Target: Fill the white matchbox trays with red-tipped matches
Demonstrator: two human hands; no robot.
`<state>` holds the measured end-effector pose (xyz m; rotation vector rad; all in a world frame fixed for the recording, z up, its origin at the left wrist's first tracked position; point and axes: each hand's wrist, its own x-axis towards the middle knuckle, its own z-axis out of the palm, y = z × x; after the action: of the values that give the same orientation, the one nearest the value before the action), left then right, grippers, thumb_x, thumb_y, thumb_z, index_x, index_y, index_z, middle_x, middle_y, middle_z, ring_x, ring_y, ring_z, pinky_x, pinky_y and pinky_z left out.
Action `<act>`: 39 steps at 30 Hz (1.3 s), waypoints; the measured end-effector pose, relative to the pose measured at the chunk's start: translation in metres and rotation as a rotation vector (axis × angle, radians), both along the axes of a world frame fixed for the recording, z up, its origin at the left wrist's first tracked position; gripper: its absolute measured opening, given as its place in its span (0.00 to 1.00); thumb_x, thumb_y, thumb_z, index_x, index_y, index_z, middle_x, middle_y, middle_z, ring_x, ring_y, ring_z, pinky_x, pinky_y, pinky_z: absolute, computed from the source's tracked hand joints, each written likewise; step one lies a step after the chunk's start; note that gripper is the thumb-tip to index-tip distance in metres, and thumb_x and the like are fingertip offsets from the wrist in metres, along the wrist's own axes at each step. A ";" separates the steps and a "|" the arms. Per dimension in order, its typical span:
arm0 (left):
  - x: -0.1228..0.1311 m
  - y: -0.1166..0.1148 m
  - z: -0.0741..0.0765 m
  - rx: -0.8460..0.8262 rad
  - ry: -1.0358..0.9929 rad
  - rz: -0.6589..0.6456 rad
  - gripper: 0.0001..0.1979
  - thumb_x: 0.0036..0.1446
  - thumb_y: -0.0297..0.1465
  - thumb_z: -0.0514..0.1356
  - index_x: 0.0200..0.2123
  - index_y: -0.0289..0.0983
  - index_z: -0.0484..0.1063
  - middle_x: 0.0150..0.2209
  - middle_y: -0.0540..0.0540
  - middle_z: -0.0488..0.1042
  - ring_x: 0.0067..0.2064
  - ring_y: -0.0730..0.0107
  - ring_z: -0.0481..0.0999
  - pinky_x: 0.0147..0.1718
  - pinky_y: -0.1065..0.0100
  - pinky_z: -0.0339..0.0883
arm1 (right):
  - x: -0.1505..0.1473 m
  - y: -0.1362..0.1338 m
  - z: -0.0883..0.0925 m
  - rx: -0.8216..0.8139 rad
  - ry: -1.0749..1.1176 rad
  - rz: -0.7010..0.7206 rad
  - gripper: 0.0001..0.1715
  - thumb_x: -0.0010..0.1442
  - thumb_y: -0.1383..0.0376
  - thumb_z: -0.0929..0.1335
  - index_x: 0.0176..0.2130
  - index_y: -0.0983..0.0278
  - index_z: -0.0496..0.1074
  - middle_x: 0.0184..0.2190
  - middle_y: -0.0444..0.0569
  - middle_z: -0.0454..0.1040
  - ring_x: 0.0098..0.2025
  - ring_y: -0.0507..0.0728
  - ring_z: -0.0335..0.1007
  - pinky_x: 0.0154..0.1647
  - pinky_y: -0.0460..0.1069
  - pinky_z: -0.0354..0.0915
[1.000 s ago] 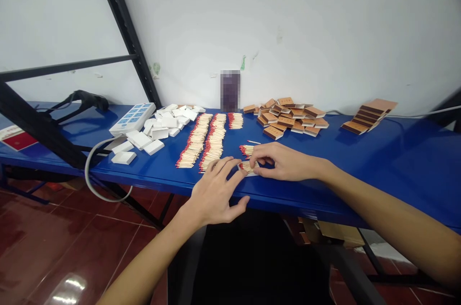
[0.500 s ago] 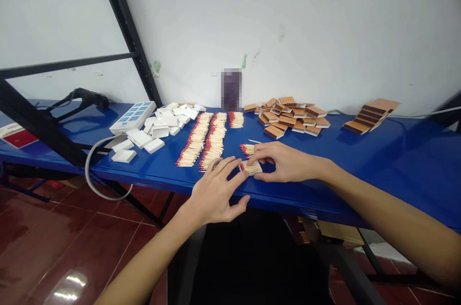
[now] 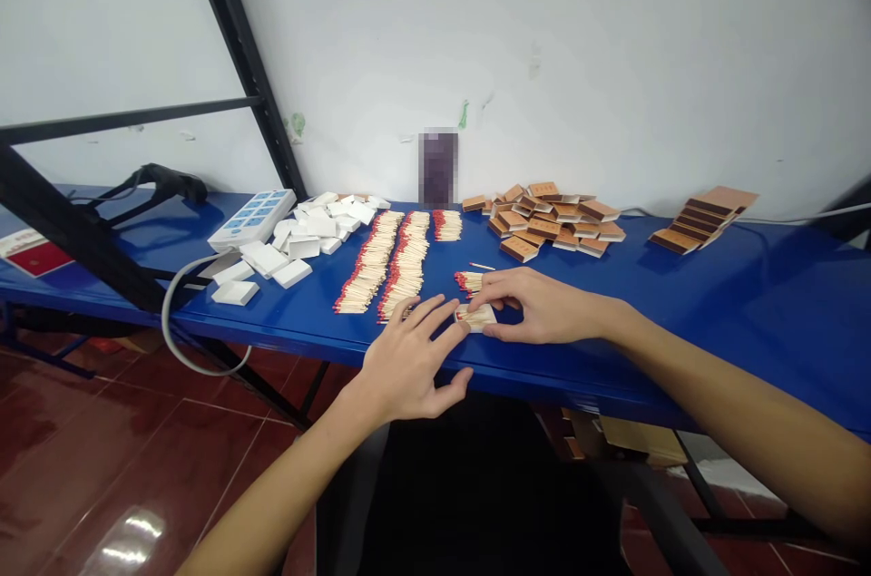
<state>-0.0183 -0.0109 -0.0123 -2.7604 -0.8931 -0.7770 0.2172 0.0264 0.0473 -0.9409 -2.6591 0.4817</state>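
Observation:
A small white tray filled with red-tipped matches (image 3: pixel 476 316) lies near the front edge of the blue table (image 3: pixel 714 304). My left hand (image 3: pixel 408 363) rests at the table edge, fingers spread, their tips touching the tray's left end. My right hand (image 3: pixel 537 304) lies over the tray's right end, fingers curled and pinching it. A small bundle of matches (image 3: pixel 468 282) sits just behind the tray, with a single loose match (image 3: pixel 481 267) beyond it.
Long rows of matches (image 3: pixel 387 263) run back from the front. White inner trays (image 3: pixel 299 236) are heaped at left beside a white power strip (image 3: pixel 251 219). Brown matchbox sleeves (image 3: pixel 548 219) lie in a pile at back, a stack (image 3: pixel 700 218) at right. Black metal frame bars (image 3: pixel 231 41) cross the left.
Both hands stay on the tray of matches; the fingers have shifted only slightly. The view has drifted a little.

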 end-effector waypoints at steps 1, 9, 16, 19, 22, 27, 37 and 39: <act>0.000 0.000 0.000 -0.001 -0.001 0.000 0.22 0.59 0.41 0.57 0.54 0.37 0.69 0.59 0.38 0.69 0.64 0.51 0.63 0.63 0.48 0.53 | 0.000 0.000 0.000 -0.003 -0.005 -0.002 0.17 0.61 0.55 0.68 0.42 0.62 0.79 0.33 0.49 0.74 0.32 0.54 0.67 0.34 0.49 0.62; 0.000 0.000 0.001 -0.004 0.012 0.002 0.22 0.59 0.41 0.56 0.53 0.37 0.69 0.59 0.37 0.69 0.64 0.51 0.63 0.63 0.48 0.53 | 0.002 0.002 -0.001 -0.020 -0.008 -0.009 0.15 0.63 0.59 0.66 0.40 0.63 0.79 0.33 0.50 0.75 0.31 0.54 0.67 0.33 0.48 0.62; 0.000 -0.001 0.001 0.000 0.009 0.012 0.22 0.59 0.42 0.56 0.53 0.38 0.70 0.59 0.39 0.69 0.64 0.51 0.63 0.63 0.49 0.54 | 0.000 0.002 -0.004 0.038 -0.039 -0.018 0.16 0.63 0.60 0.65 0.43 0.63 0.79 0.33 0.50 0.75 0.31 0.54 0.67 0.32 0.48 0.60; 0.000 -0.001 0.000 0.002 0.005 0.020 0.22 0.59 0.41 0.56 0.54 0.38 0.70 0.59 0.39 0.69 0.63 0.51 0.64 0.62 0.49 0.54 | 0.000 0.001 -0.004 0.022 -0.053 -0.016 0.15 0.63 0.61 0.65 0.41 0.63 0.80 0.31 0.50 0.75 0.30 0.53 0.66 0.31 0.48 0.59; 0.000 -0.001 0.000 -0.001 0.003 0.017 0.22 0.59 0.41 0.56 0.53 0.38 0.70 0.59 0.39 0.70 0.63 0.51 0.64 0.62 0.49 0.55 | 0.000 0.001 -0.003 0.021 -0.023 -0.025 0.15 0.63 0.61 0.65 0.40 0.64 0.79 0.32 0.50 0.75 0.30 0.53 0.67 0.32 0.48 0.60; 0.001 0.000 0.000 -0.007 0.007 0.014 0.22 0.59 0.41 0.56 0.53 0.37 0.70 0.60 0.38 0.69 0.65 0.51 0.62 0.63 0.48 0.53 | 0.007 0.010 -0.005 0.148 0.031 -0.226 0.16 0.62 0.61 0.64 0.42 0.64 0.78 0.31 0.51 0.75 0.31 0.55 0.67 0.33 0.50 0.59; -0.001 -0.001 0.003 -0.043 0.001 -0.010 0.23 0.57 0.42 0.57 0.53 0.37 0.69 0.60 0.39 0.68 0.62 0.51 0.64 0.62 0.49 0.55 | 0.026 0.032 -0.016 0.120 -0.019 -0.262 0.36 0.58 0.43 0.67 0.57 0.62 0.72 0.40 0.54 0.71 0.40 0.61 0.66 0.41 0.54 0.62; -0.001 -0.001 0.003 -0.037 0.000 -0.007 0.23 0.57 0.41 0.57 0.53 0.37 0.70 0.60 0.39 0.68 0.63 0.51 0.64 0.62 0.49 0.54 | 0.025 0.035 -0.017 0.116 -0.020 -0.236 0.37 0.58 0.43 0.66 0.58 0.61 0.71 0.45 0.55 0.69 0.45 0.62 0.66 0.46 0.57 0.62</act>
<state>-0.0194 -0.0116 -0.0095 -2.7966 -0.9077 -0.7696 0.2420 0.0611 0.0302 -1.2076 -2.5176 0.2627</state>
